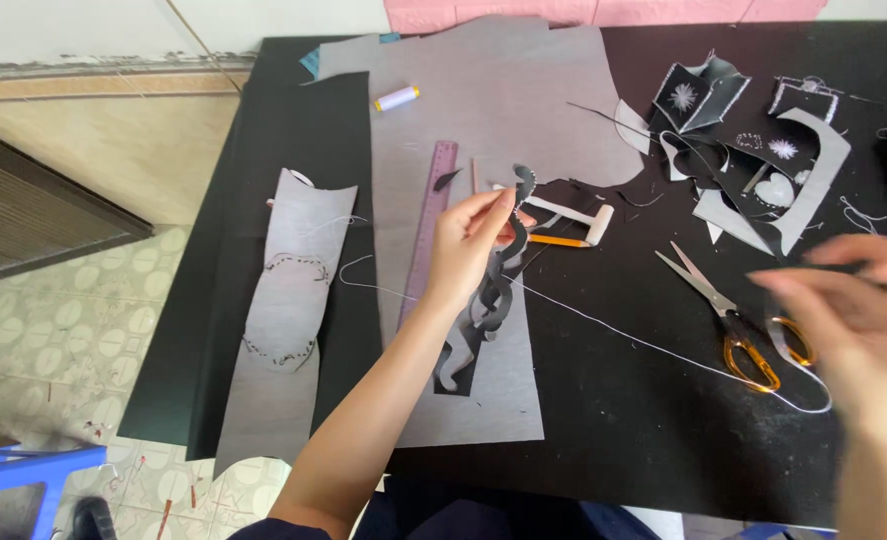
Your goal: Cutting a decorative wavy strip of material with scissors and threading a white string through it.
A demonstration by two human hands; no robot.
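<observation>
My left hand [476,245] is raised over the middle of the black table [614,420] and pinches the top of a wavy grey fabric strip [494,290] that hangs down over a large grey fabric sheet [509,110]. A thin white thread [644,345] runs from that strip across the table toward my right hand [854,310]. My right hand is blurred near the right edge, fingers apart, just right of the orange-handled scissors [734,320]. Whether it pinches the thread I cannot tell.
A purple ruler [429,225] lies beside my left hand, with a pencil [556,241] and a small wooden tool [579,215] behind it. A stitched grey piece [289,300] hangs off the table's left edge. A thread spool [397,97] and fabric scraps [754,160] lie at the back.
</observation>
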